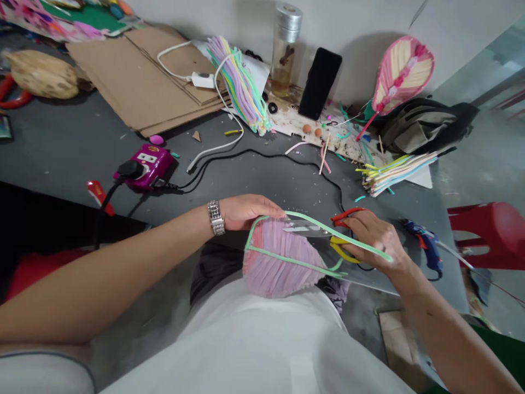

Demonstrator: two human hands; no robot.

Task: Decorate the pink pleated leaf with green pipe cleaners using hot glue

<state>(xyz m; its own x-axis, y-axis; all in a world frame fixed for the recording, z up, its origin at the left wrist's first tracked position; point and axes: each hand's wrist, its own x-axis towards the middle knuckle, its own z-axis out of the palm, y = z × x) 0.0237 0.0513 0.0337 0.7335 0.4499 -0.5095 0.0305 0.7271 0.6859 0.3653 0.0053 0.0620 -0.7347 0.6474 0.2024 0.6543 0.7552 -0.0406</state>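
Observation:
A leaf-shaped fan of lilac pipe cleaners [283, 260], edged and ribbed in mint green, lies between my body and the table edge. My left hand [252, 210], with a metal watch on the wrist, pinches its upper rim. My right hand [371, 235] grips scissors [309, 229] with one red and one yellow handle. Their blades are parted and reach toward the fan's top edge, near my left fingertips. A loose length of mint pipe cleaner [348, 236] runs from the rim across the scissors and over my right hand.
Pipe-cleaner bundles [241, 93] lie at the back and right. A phone [320, 82] leans beside a glass bottle [285, 54]. A glue gun [426, 246] rests at the right edge. A purple power socket [150, 167], cables and cardboard [123, 82] occupy the left. A finished pink fan [404, 76] stands behind.

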